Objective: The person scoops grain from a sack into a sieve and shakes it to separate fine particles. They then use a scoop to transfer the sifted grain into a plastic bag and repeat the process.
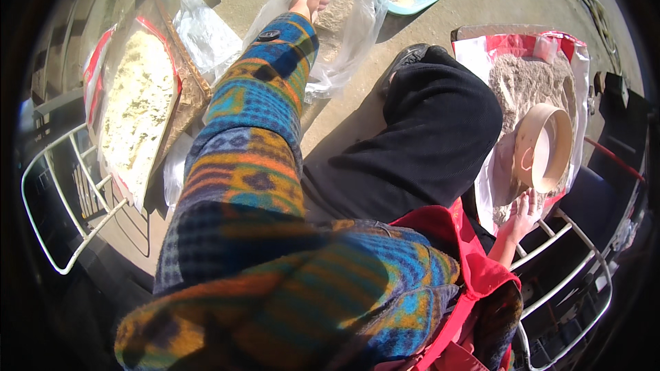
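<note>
My left hand (311, 2), at the end of a patterned sleeve, reaches into a clear plastic bag (322, 74) that holds pale brown powder (335, 10). Its fingers are bent over the powder; whether they grip any cannot be told. At the right, my right hand (525, 214) lies palm up with its fingertips by the lower rim of a round wooden sieve (544, 147). The sieve stands tilted on greyish-brown powder (531, 80) in a box lined with a red and white bag (581, 69).
Pale yellow crumbly material (136, 108) fills a lined cardboard box (190, 74) at the left. A light-blue dustpan (420, 2) with powder lies beyond the bag. White metal racks (77, 139) stand at both sides. Another plastic bag (203, 31) and a rope (593, 7) lie on the ground.
</note>
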Demonstrator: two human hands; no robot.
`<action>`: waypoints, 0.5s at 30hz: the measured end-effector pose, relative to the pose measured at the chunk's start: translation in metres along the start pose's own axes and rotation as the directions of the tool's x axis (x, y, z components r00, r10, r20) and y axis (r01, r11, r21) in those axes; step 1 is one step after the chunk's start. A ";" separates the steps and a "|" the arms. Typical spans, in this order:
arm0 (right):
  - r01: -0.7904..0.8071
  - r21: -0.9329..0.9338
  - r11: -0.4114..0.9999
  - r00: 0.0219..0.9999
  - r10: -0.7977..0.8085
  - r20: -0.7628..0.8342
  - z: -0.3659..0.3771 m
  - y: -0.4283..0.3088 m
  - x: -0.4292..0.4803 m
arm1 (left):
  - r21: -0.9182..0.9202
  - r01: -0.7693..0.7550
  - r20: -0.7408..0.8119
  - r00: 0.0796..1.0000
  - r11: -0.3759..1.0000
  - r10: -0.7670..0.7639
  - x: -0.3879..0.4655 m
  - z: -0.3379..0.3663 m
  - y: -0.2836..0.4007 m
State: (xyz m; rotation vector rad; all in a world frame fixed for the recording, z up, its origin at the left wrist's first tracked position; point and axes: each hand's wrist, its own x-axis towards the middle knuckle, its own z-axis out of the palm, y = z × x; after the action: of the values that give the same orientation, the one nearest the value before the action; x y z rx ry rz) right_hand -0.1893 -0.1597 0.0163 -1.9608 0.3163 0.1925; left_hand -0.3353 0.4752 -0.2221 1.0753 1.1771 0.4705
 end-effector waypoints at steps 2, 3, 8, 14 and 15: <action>-0.002 -0.005 1.000 1.000 0.002 -0.005 0.001 -0.001 0.000 | -0.072 0.067 -0.004 0.998 0.995 -0.067 -0.025 0.008 0.015; 0.008 -0.009 1.000 1.000 -0.008 -0.002 0.002 -0.001 -0.001 | -0.136 0.082 0.006 0.997 0.987 -0.082 -0.041 0.009 0.021; 0.028 0.056 0.998 0.999 -0.029 0.013 0.002 0.001 -0.005 | -0.223 0.143 0.232 0.969 0.964 -0.090 -0.130 -0.001 0.051; 0.028 0.151 0.988 1.000 -0.029 0.007 -0.008 0.002 -0.005 | -0.346 0.196 0.422 0.906 0.918 -0.035 -0.225 -0.037 0.075; 0.028 0.155 0.988 1.000 -0.029 0.010 -0.010 0.002 -0.005 | -0.397 0.263 0.447 0.892 0.879 -0.065 -0.235 -0.043 0.078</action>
State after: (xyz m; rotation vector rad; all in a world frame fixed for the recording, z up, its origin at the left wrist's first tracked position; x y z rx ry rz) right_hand -0.1945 -0.1693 0.0202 -1.8093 0.2869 0.1564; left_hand -0.4433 0.3457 -0.0361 0.6186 0.7146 0.3265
